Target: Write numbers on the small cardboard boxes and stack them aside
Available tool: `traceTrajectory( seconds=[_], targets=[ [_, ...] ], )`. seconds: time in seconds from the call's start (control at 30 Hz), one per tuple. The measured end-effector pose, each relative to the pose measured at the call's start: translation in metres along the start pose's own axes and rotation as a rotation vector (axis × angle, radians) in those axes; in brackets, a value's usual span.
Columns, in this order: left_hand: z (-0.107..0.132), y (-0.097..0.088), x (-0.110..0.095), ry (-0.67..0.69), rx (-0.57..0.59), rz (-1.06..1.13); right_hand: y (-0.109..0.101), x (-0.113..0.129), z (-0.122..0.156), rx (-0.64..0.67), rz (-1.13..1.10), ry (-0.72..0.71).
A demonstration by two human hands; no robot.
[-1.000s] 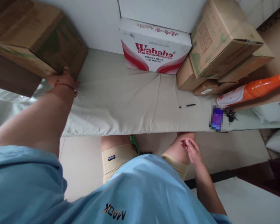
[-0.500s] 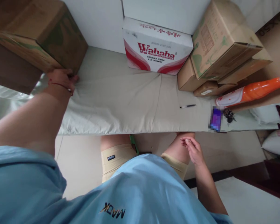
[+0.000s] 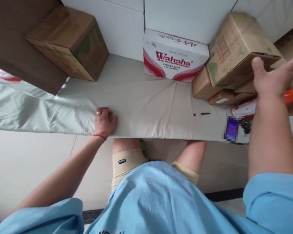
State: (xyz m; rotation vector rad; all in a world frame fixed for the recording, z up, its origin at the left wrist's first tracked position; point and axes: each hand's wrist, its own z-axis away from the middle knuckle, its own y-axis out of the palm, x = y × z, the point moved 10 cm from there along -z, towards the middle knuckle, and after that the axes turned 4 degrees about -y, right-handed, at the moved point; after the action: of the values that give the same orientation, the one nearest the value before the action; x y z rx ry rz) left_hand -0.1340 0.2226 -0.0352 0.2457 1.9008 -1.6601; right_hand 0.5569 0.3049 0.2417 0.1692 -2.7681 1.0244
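Left hand (image 3: 104,121) grips the near edge of the pale beige cloth sheet (image 3: 141,104); right hand (image 3: 271,78) spreads wide before the stacked brown cardboard boxes (image 3: 231,48).

The white and red carton (image 3: 174,58) standing at the back of the cloth-covered desk (image 3: 146,107) bears the brand "Wahaha" in large red letters on its front face, with a smaller line beneath that appears to read "PURIFIED WATER FOR DRINKING". A row of red characters runs along its top face, too small to read. The brown cardboard boxes (image 3: 234,48) to its right carry green printing and a small white label, none of it legible.
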Motion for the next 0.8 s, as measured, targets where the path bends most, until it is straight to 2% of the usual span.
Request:
traceTrajectory(
  seconds=[0.1, 0.23, 0.53, 0.6, 0.67, 0.73, 0.8],
  targets=[
    [0.021, 0.008, -0.002, 0.046, -0.017, -0.040, 0.031, 0.008, -0.033, 0.119, 0.061, 0.146],
    [0.025, 0.011, -0.007, 0.062, -0.058, -0.167, 0.065, 0.013, -0.040, 0.278, 0.168, 0.281],
    [0.026, 0.010, -0.003, 0.052, -0.095, -0.165, 0.099, 0.014, -0.041, 0.206, 0.282, 0.338],
    [0.026, 0.011, -0.003, 0.048, -0.096, -0.173, 0.098, 0.016, -0.038, 0.148, 0.264, 0.365],
    [0.026, 0.010, -0.003, 0.045, -0.103, -0.186, 0.088, 0.019, -0.034, 0.086, 0.225, 0.384],
    [0.026, 0.009, -0.003, 0.045, -0.111, -0.191, 0.071, 0.025, -0.032, 0.033, 0.181, 0.345],
    [0.026, 0.008, -0.003, 0.046, -0.119, -0.193, 0.048, 0.032, -0.032, -0.030, 0.098, 0.248]
  ],
)
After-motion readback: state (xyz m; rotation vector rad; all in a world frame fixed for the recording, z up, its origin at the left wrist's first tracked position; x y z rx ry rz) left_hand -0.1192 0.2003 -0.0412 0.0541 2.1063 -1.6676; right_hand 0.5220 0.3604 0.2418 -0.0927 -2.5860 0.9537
